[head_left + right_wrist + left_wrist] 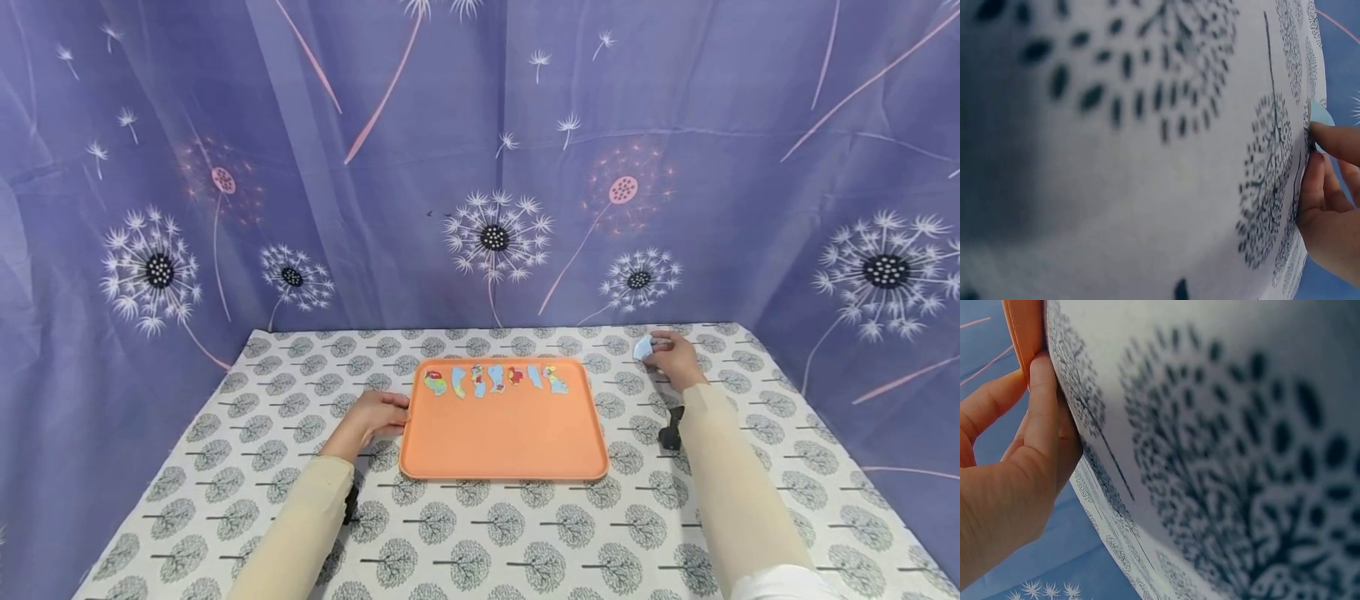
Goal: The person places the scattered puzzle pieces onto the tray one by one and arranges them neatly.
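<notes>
An orange tray (502, 442) lies on the table, with several small colourful puzzle-like pieces (480, 382) in a row along its far side. At the tray's left edge is my left hand (371, 419); in the left wrist view its thumb and fingers pinch the tray's rim (1025, 331). Off to the right of the tray, near the table's far edge, my right hand (675, 358) holds a light blue piece (642, 347) between thumb and fingers. The right wrist view shows only part of this piece (1320, 114), low against the cloth; the fingers hide the rest.
A white tablecloth (420, 533) with a grey tree print covers the table. Behind and at both sides hangs a purple curtain (390, 250) with dandelion patterns. A black wrist-camera part (671, 429) shows beside the right forearm.
</notes>
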`<state>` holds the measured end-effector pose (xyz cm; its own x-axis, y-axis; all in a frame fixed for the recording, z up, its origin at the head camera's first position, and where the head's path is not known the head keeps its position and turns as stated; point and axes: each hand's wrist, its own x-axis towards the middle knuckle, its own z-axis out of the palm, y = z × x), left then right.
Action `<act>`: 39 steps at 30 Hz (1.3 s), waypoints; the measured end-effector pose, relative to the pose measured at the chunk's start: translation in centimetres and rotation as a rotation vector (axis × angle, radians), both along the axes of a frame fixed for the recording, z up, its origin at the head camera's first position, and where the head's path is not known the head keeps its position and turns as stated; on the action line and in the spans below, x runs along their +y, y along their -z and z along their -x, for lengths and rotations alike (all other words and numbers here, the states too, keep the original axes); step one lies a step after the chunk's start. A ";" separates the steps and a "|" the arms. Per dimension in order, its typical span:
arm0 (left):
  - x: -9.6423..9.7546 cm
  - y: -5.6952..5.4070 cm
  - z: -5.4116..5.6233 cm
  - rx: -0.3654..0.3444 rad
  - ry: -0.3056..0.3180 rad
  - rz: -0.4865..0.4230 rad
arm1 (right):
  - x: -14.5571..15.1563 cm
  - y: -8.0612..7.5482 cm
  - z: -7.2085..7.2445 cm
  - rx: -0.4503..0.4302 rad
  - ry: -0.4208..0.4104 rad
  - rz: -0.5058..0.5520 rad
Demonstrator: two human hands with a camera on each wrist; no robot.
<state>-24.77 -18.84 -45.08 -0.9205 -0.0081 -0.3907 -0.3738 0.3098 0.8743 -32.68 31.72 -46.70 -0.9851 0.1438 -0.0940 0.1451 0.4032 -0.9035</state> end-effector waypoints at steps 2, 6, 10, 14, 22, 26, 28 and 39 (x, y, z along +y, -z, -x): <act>0.0 0.0 0.1 0.006 0.005 -0.003 | 0.1 0.0 -0.1 0.005 0.015 0.036; 0.0 0.0 0.1 0.003 -0.001 -0.005 | 0.1 0.0 -0.3 0.015 0.046 0.091; 0.0 0.0 -0.1 -0.004 -0.002 0.004 | 0.3 -0.1 -0.4 0.022 0.068 0.108; 0.0 0.0 -0.2 -0.006 0.001 0.018 | 0.3 -0.3 -0.5 0.024 0.065 0.154; 0.0 -0.1 -0.2 0.003 0.002 0.008 | -0.1 -1.6 -1.2 0.000 -0.012 0.236; 0.0 -0.4 -0.3 0.001 0.018 0.006 | -0.4 -2.2 -1.3 -0.020 -0.052 0.265; 0.0 -0.5 -0.3 -0.001 0.018 0.009 | -0.6 -2.3 -1.2 -0.029 -0.057 0.305; 0.0 -0.1 -0.2 -0.001 -0.002 0.015 | -3.4 -4.1 -1.7 0.001 -0.118 0.346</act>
